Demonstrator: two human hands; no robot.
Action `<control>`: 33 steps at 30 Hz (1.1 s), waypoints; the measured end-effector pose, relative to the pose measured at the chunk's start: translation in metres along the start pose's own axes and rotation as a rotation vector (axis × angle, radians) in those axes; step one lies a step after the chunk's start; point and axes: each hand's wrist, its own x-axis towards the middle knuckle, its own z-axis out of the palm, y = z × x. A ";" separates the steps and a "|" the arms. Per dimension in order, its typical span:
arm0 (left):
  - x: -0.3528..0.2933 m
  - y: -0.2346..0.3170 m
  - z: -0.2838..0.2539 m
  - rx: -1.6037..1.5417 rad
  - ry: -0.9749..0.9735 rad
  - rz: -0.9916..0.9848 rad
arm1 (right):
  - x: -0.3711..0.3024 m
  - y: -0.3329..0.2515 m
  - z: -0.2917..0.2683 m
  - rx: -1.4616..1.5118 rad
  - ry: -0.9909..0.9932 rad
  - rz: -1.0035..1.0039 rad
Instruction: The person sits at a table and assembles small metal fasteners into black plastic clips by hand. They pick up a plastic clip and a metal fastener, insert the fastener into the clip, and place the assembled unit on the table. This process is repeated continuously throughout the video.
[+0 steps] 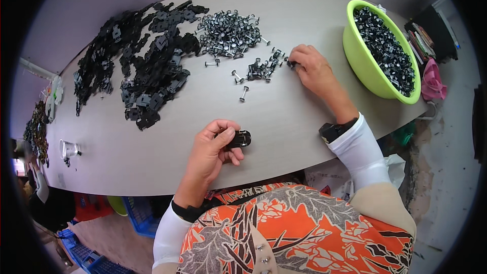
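Orange garment (pixel 304 218); wheeled axles (pixel 258 70) beside right grip (pixel 313 67).

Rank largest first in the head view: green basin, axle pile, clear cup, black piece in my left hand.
1. Green basin
2. Axle pile
3. Clear cup and black piece: too alike to rank.

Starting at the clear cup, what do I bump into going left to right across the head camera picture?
Clear cup, pile of flat black parts, pile of little wheels, right hand, green tub, pink bundle.
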 end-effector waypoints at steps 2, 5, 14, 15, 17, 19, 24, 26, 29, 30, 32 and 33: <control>0.000 0.001 0.001 -0.010 -0.003 -0.016 | -0.004 0.011 0.001 -0.022 -0.046 0.025; -0.001 0.001 0.000 -0.081 -0.021 -0.050 | -0.012 -0.003 -0.002 0.089 -0.090 0.095; -0.002 -0.003 -0.009 -0.323 -0.193 -0.102 | -0.040 -0.127 0.009 0.471 -0.169 -0.178; -0.003 -0.004 -0.011 -0.333 -0.194 -0.102 | -0.041 -0.130 0.014 0.457 -0.173 -0.177; -0.006 -0.004 -0.015 -0.321 -0.216 -0.101 | -0.043 -0.134 0.018 0.441 -0.178 -0.183; -0.010 -0.001 -0.014 -0.287 -0.190 -0.123 | -0.044 -0.136 0.018 0.435 -0.182 -0.197; -0.012 -0.013 -0.017 -0.333 -0.172 -0.064 | -0.047 -0.146 0.020 0.406 -0.199 -0.181; -0.012 -0.015 -0.016 -0.310 -0.183 -0.061 | -0.048 -0.148 0.017 0.371 -0.240 -0.184; -0.014 -0.017 -0.015 -0.249 -0.165 -0.060 | -0.046 -0.149 0.013 0.351 -0.333 -0.215; -0.015 -0.016 -0.014 -0.232 -0.169 -0.056 | -0.046 -0.150 0.010 0.353 -0.353 -0.221; -0.019 -0.015 -0.011 -0.191 -0.164 -0.044 | -0.045 -0.151 0.010 0.375 -0.362 -0.239; -0.020 -0.014 -0.011 -0.165 -0.156 -0.034 | -0.045 -0.150 0.013 0.395 -0.349 -0.253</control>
